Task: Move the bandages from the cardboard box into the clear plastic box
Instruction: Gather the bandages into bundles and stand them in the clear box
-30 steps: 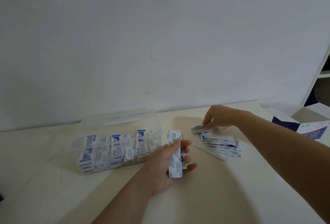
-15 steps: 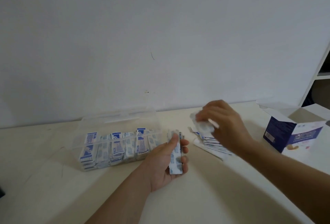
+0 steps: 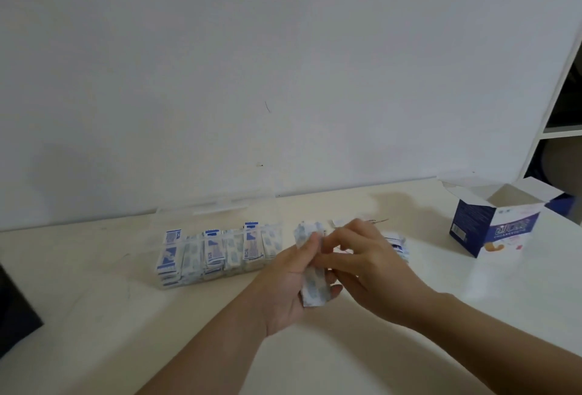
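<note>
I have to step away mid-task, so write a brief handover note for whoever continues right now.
Left hand: holds an upright bundle of bandages.
Right hand: at that bundle; whether it grips one is unclear.
Clear plastic box: open, already holds rows of bandages.
Loose pile: on the table behind the right hand.
Cardboard box: open, far right; contents not visible.
Left to do: place the bundle and the pile into the clear box.

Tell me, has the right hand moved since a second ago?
Yes. The right hand left the loose pile and came toward the clear plastic box, meeting the left hand.
</note>
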`<state>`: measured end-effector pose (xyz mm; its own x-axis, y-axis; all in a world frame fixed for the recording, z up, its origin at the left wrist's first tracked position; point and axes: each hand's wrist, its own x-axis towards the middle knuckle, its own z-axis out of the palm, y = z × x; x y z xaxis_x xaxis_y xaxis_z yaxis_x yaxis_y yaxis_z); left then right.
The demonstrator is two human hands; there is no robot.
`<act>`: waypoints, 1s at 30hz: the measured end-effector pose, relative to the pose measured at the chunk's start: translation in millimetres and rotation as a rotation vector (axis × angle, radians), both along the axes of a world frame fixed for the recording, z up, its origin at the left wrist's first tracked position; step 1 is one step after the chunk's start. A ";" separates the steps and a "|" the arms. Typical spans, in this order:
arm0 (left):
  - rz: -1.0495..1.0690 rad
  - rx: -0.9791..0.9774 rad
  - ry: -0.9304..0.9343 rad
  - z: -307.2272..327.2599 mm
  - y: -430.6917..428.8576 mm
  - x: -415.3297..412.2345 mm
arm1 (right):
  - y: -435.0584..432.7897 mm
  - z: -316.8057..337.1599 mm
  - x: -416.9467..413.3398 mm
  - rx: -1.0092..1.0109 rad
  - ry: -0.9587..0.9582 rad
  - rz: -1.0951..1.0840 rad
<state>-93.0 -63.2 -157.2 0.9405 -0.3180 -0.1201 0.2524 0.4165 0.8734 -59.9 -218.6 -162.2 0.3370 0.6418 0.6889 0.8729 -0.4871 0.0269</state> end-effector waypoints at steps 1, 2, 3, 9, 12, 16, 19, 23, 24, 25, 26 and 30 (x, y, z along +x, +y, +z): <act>0.056 0.002 0.010 -2.4 4.6 -2.8 | 1.2 3.4 -4.4 -0.048 0.118 0.033; 0.126 0.021 0.012 -4.0 11.1 -7.3 | 3.4 8.6 -10.3 -0.048 0.264 0.064; 0.190 0.065 -0.013 -4.9 17.3 -11.8 | 4.8 13.3 -14.3 -0.011 0.391 0.083; 0.421 0.870 -0.707 -17.0 50.9 -34.2 | 43.6 28.2 -36.7 0.117 0.509 0.037; 0.431 0.938 -0.800 -27.3 60.3 -36.1 | 70.2 19.8 -44.7 0.110 0.517 0.053; 0.396 0.945 -0.718 -36.5 72.1 -40.4 | 86.4 14.8 -42.8 0.006 0.534 0.039; 0.337 0.955 -0.655 -37.7 73.4 -39.9 | 87.4 19.1 -37.3 -0.106 0.506 -0.003; 0.335 0.913 -0.642 -40.2 75.9 -39.8 | 92.9 24.4 -36.9 -0.229 0.448 -0.005; 0.346 0.915 -0.637 -42.7 78.2 -39.3 | 95.9 24.9 -38.5 -0.242 0.446 0.004; 0.361 0.928 -0.631 -42.1 78.8 -40.5 | 97.3 25.1 -40.5 -0.241 0.458 0.012; 0.384 0.928 -0.625 -42.1 80.1 -41.2 | 98.6 24.6 -42.9 -0.230 0.481 0.018; 0.411 0.996 -0.555 -45.3 85.2 -43.4 | 107.6 16.2 -49.0 -0.105 0.541 0.047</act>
<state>-136.4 21.9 -202.5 0.9507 0.0189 0.3096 -0.2512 -0.5386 0.8042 -108.9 -111.0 -146.0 0.5947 0.7204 0.3568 0.7962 -0.4665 -0.3852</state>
